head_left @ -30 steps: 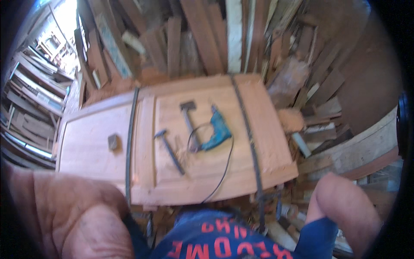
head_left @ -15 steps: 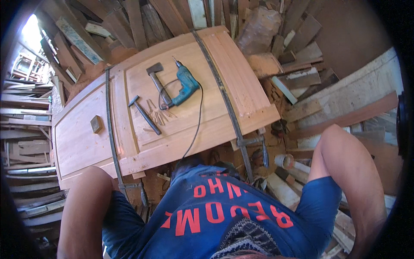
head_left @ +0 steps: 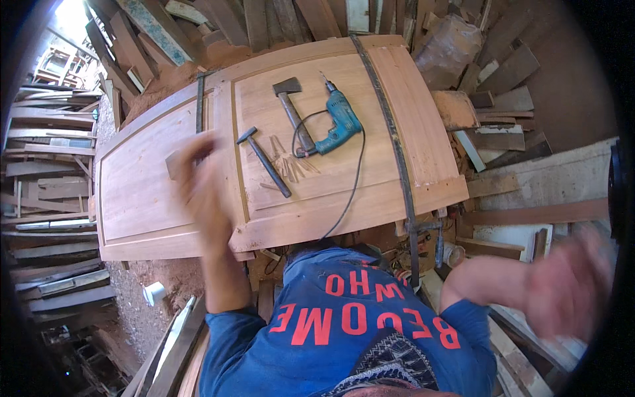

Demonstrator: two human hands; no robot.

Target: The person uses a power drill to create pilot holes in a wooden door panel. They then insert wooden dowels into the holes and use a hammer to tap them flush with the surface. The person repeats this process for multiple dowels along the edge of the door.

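Observation:
My left hand (head_left: 204,188), smeared by motion, hovers over the left part of a pale wooden door panel (head_left: 297,221). Just beside its fingers, partly covered, is a small wooden block (head_left: 172,165). Out at the far right, my right hand (head_left: 570,288) is also blurred, away from the panel and above scrap wood; its grip cannot be made out. On the panel's middle lie a hammer (head_left: 266,164), several thin wooden pegs (head_left: 289,165), a hatchet (head_left: 296,119) and a teal corded drill (head_left: 344,124), its cable running toward my shirt.
Two metal bar clamps cross the panel, a right one (head_left: 390,126) and a left one (head_left: 200,106). Stacked boards (head_left: 53,192) line the left side. Offcuts and sawdust surround the panel; a plastic-wrapped bundle (head_left: 453,46) sits behind. A white cup (head_left: 154,293) lies on the ground.
Both hands have come into view, the left swinging up over the panel and the right out to the side. The whole scene has shifted rightward in the picture; the tools lie as before.

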